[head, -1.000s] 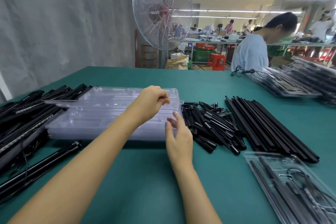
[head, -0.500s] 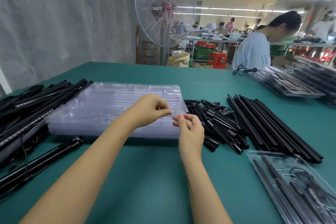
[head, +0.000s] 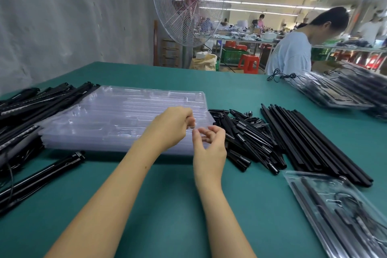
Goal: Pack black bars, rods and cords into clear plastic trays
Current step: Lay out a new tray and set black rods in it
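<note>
Clear plastic trays [head: 117,119] lay stacked on the green table [head: 167,205] in the head view, between black bars [head: 31,109] heaped at the left and a pile of short black rods [head: 247,138] against the stack's right edge. Both forearms reached forward to the stack's near right corner. The left hand [head: 169,125], fingers curled and knuckles up, pinched the edge of the top tray between thumb and forefinger. The right hand [head: 209,148] stood just beside it, fingers curled toward the same corner; whether it gripped the plastic could not be told. Long black bars [head: 310,142] lay right of the rods, and a packed tray [head: 335,216] sat at the near right.
</note>
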